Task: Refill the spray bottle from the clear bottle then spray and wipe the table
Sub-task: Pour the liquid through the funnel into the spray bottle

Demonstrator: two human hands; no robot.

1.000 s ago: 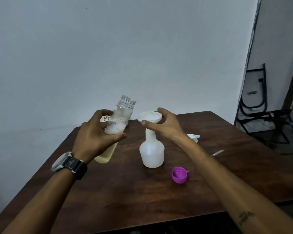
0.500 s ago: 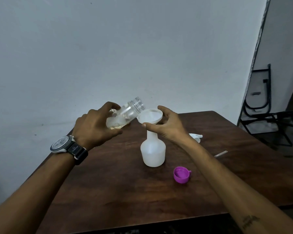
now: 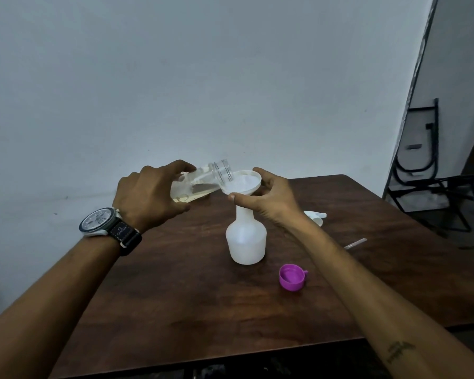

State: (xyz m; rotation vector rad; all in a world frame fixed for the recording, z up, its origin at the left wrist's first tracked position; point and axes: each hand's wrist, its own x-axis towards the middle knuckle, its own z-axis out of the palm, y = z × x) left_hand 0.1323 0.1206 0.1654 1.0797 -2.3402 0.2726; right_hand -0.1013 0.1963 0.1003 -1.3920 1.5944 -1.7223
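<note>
My left hand (image 3: 151, 195) grips the clear bottle (image 3: 203, 181), which is tipped almost flat with its open mouth over the rim of a white funnel (image 3: 242, 184). Pale liquid lies along the bottle's lower side. The funnel sits in the neck of the white spray bottle (image 3: 246, 239), which stands upright in the middle of the dark wooden table (image 3: 175, 310). My right hand (image 3: 271, 199) pinches the funnel's rim between thumb and fingers. The white spray head (image 3: 316, 216) lies on the table behind my right forearm.
A purple cap (image 3: 292, 277) lies open side up on the table, right of the spray bottle. A thin pale tube (image 3: 355, 243) lies further right. The table stands against a white wall. A black folding chair (image 3: 433, 184) stands beyond the table's right edge.
My left hand has tilted the clear bottle from nearly upright to almost horizontal and brought its mouth to the funnel. My right hand has stayed on the funnel.
</note>
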